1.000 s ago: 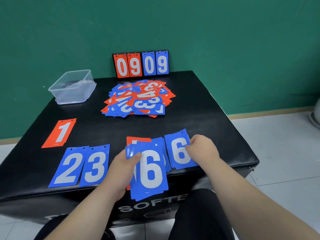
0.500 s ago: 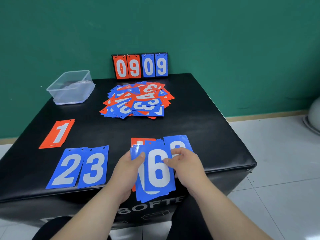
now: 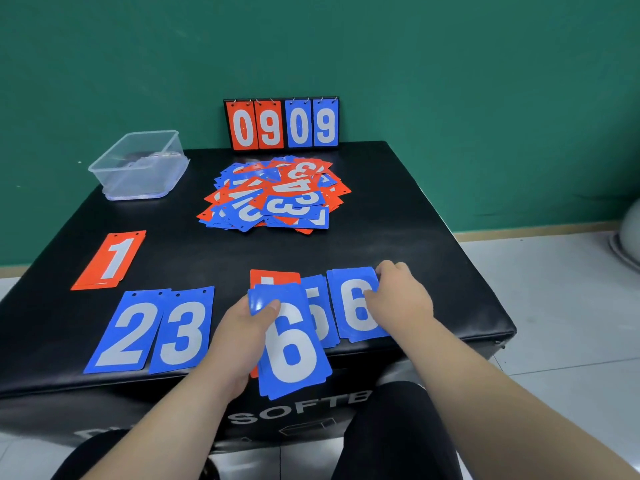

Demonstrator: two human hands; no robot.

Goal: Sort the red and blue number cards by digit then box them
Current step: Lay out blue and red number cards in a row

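Observation:
My left hand point(image 3: 239, 341) grips a small stack of blue cards with a 6 point(image 3: 291, 348) on top, held over the table's near edge. My right hand point(image 3: 398, 299) rests on a blue 6 card point(image 3: 353, 310) lying flat at the near right, fingers on its right edge. Between them lie a blue 5 card point(image 3: 320, 315) and a red card point(image 3: 273, 278), both mostly covered. Blue 2 point(image 3: 126, 332) and blue 3 point(image 3: 183, 330) cards lie side by side at the near left, and a red 1 pile point(image 3: 110, 259) lies beyond them. A mixed heap of red and blue cards point(image 3: 277, 195) sits mid-table.
A clear plastic box point(image 3: 138, 168) stands at the far left corner of the black padded table point(image 3: 398, 237). A flip scoreboard showing 0909 point(image 3: 281, 123) stands at the far edge against the green wall. Tiled floor lies to the right.
My right hand took a blue 6 from the stack in my left hand and carried it right, down onto the 6 pile on the table. My left hand kept its stack.

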